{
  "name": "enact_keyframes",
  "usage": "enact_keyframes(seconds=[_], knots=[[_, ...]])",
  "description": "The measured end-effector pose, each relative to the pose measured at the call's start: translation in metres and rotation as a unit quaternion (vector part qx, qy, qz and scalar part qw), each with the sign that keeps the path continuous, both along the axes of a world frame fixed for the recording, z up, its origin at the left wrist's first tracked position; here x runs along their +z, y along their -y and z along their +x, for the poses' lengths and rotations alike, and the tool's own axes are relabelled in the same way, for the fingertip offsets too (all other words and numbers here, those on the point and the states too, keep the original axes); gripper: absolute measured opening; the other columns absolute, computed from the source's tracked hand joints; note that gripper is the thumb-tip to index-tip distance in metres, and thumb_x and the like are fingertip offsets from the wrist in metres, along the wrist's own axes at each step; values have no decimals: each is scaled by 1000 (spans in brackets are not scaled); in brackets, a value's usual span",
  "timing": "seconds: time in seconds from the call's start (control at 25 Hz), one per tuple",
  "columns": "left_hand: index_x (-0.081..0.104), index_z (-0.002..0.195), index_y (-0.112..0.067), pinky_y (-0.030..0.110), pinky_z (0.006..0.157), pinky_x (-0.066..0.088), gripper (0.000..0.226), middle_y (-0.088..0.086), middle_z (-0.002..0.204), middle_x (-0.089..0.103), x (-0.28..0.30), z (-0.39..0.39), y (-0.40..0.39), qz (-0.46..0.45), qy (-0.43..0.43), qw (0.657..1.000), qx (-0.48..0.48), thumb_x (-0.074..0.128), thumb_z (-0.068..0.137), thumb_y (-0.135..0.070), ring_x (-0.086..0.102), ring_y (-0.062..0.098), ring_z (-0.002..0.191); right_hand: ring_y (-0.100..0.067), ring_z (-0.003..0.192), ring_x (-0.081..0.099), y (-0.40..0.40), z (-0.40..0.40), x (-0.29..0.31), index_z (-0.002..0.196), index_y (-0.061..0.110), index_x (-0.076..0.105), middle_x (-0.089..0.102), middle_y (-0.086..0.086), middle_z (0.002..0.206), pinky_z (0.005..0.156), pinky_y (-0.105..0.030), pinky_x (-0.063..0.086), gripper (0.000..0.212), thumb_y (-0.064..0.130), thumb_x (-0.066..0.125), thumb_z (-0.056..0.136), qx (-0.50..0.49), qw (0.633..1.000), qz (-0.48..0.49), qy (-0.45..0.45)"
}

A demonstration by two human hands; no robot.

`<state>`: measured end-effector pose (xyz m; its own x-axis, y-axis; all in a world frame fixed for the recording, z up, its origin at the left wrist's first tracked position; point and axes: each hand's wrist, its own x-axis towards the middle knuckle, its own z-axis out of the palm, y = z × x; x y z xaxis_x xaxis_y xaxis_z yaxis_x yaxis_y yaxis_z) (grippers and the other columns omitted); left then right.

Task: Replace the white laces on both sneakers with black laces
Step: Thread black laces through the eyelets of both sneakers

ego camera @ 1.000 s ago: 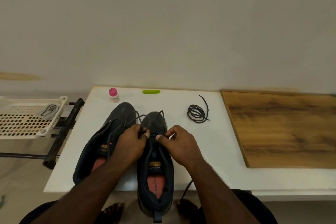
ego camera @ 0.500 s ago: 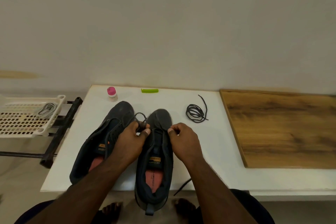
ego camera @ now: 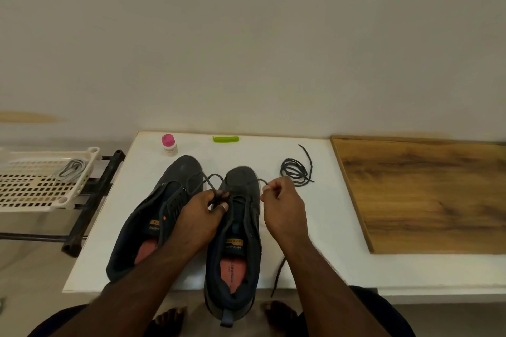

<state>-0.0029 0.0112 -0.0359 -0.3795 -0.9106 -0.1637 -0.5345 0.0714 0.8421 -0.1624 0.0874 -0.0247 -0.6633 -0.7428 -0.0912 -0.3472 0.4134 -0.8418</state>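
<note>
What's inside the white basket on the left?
In the white basket lies a pale coiled lace. The basket's left end runs out of frame, so anything there is unseen.

Dim, even indoor light, warm in cast.
Soft shadows are thrown; straight edges are bowed by wide-angle distortion, and detail is slightly smeared.

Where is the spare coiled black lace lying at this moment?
In the head view, the coiled black lace lies on the white table, right of the right sneaker's toe, just beyond the right hand, left of the wooden board.
</note>
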Motion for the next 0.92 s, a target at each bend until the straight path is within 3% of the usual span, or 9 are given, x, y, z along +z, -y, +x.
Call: enact_keyframes(seconds=[0.12,0.24,0.32,0.44,0.52,0.64,0.76,0.84,0.92], knots=[[68,119,-22,30,97,48,24,-9,110,67,-2,0,0,-3,9,1000,1,63,95,-20,62,9,105,-3,66,64,-2,0,5,103,28,56,64,4,71,54,-15,48,10,19,52,100,15,999,-12,48],[70,111,-23,30,88,50,17,-7,103,70,-1,-1,1,-1,12,1000,23,62,96,-23,64,11,99,-12,78,67,-3,4,6,95,28,64,68,7,84,67,-27,56,17,16,53,97,85,995,29,35],[71,104,-23,28,81,48,13,-7,96,70,0,-2,2,-6,10,999,43,61,96,-26,64,10,93,-5,82,64,-2,6,7,93,27,70,68,13,88,70,-18,50,14,19,58,94,109,993,42,4],[67,95,-25,29,74,47,8,-8,88,68,3,-2,2,-11,15,999,50,60,96,-27,64,11,85,-1,78,63,-3,7,7,98,29,69,66,15,84,67,-15,45,12,27,71,87,117,992,39,27],[64,93,-24,32,70,52,10,-4,83,69,3,-3,2,3,3,999,52,57,99,-27,65,10,72,-1,77,63,-4,7,6,102,30,68,64,16,83,67,-14,47,21,30,76,83,121,991,43,36],[53,88,-26,29,55,48,17,-7,82,73,6,-3,1,23,-48,997,64,47,103,-31,58,7,48,-2,76,62,-3,9,6,94,35,65,63,16,80,68,-18,51,17,31,77,83,126,991,53,9],[52,87,-29,26,57,45,17,-10,83,72,10,-2,1,3,-61,996,59,48,102,-36,59,6,57,3,76,63,-3,11,6,85,37,65,66,17,78,66,-16,49,12,32,75,84,139,989,41,10],[57,95,-33,27,64,45,9,-7,86,68,13,0,-1,-10,-52,998,45,55,98,-41,62,9,71,2,86,63,-4,10,5,100,33,70,70,16,92,78,-21,52,12,28,69,89,127,991,41,19],[58,105,-35,26,66,45,18,-7,88,66,16,3,0,0,-32,999,31,60,93,-48,63,9,76,-4,104,63,-3,4,6,120,24,70,70,10,114,96,-31,52,26,25,59,96,85,995,39,31]])
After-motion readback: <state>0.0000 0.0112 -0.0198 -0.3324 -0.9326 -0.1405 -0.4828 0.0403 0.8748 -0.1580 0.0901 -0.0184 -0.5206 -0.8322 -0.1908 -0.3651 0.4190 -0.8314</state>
